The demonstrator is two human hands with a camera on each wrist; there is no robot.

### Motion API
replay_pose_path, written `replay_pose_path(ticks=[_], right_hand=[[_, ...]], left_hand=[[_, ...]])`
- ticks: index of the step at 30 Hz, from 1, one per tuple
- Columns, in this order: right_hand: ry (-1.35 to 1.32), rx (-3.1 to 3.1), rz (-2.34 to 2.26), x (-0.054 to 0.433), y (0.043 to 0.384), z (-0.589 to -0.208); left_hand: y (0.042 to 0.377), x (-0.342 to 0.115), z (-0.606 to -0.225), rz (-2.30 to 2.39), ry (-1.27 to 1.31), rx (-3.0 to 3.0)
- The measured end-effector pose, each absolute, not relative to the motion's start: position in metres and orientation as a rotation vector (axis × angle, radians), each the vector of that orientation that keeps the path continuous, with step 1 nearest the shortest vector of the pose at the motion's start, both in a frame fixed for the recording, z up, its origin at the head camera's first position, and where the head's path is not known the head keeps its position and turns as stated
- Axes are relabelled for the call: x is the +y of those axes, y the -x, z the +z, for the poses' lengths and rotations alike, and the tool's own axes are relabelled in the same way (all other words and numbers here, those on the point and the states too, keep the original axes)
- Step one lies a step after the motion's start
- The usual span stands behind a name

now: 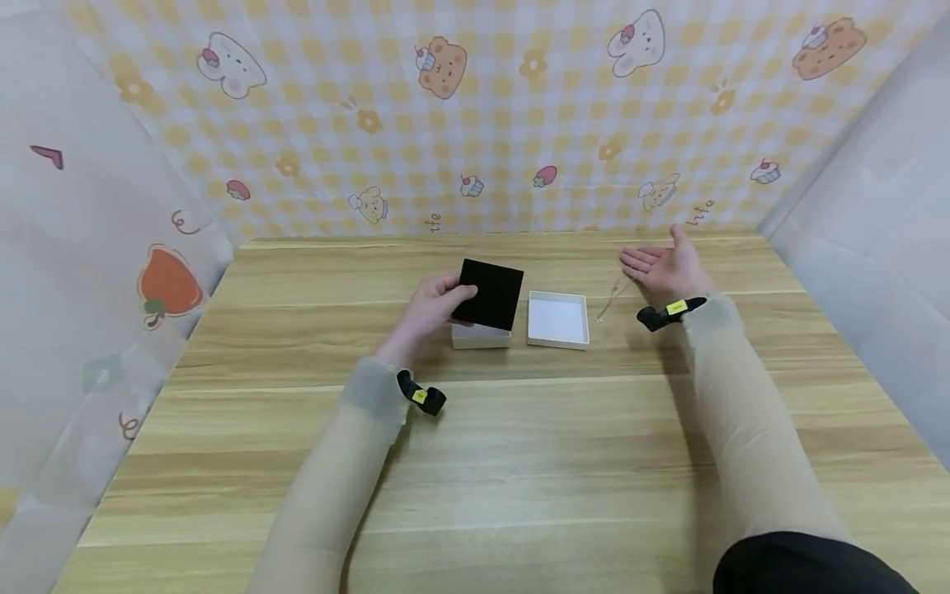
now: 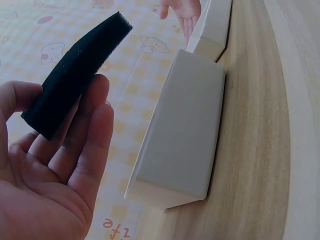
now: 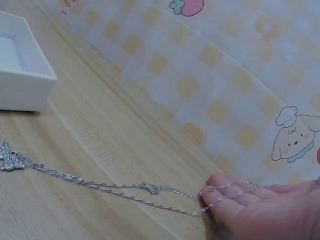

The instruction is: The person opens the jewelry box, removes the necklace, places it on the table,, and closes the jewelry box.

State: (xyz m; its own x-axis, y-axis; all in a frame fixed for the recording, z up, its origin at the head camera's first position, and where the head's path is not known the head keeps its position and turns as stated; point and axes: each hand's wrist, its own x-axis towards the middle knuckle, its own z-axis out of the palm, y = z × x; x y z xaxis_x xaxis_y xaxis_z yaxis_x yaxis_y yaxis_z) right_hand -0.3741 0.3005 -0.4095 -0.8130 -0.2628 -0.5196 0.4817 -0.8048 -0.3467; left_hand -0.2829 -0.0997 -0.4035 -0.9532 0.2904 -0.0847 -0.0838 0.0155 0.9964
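My left hand point(image 1: 434, 304) pinches a black square foam pad point(image 1: 493, 290) between thumb and fingers. In the left wrist view, the pad point(image 2: 75, 75) is tilted and apart from the white box point(image 2: 182, 130), which stands on the tabletop. The pad covers part of that box in the head view. On the right, my right hand point(image 1: 670, 271) lies palm turned up with its fingers extended. A silver chain necklace point(image 3: 120, 191) runs across those fingers and down onto the wood, ending in a butterfly-shaped pendant point(image 3: 12, 158).
Between the box and the necklace stands a second shallow white box part point(image 1: 558, 343), its open side up. A yellow checked cloth point(image 1: 505, 124) with cartoon prints hangs behind the wooden table point(image 1: 534, 462). White sheets flank both sides.
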Motion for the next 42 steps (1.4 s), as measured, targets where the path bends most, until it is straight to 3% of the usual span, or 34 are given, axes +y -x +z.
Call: replay_pose_path(ticks=[26,35,42], right_hand=[[-0.737,0.782,-2.592,0.330,0.359,-0.405],[-0.619,1.395,-2.572,0.298,0.346,-0.407],[-0.455,1.676,-2.562,0.248,0.334,-0.386]], left_hand=[[0.284,-0.098,-0.403,2.022,-0.198,2.047],[0.284,-0.100,-0.400,2.143,-0.075,2.044],[0.283,-0.102,-0.397,2.157,-0.057,2.032]])
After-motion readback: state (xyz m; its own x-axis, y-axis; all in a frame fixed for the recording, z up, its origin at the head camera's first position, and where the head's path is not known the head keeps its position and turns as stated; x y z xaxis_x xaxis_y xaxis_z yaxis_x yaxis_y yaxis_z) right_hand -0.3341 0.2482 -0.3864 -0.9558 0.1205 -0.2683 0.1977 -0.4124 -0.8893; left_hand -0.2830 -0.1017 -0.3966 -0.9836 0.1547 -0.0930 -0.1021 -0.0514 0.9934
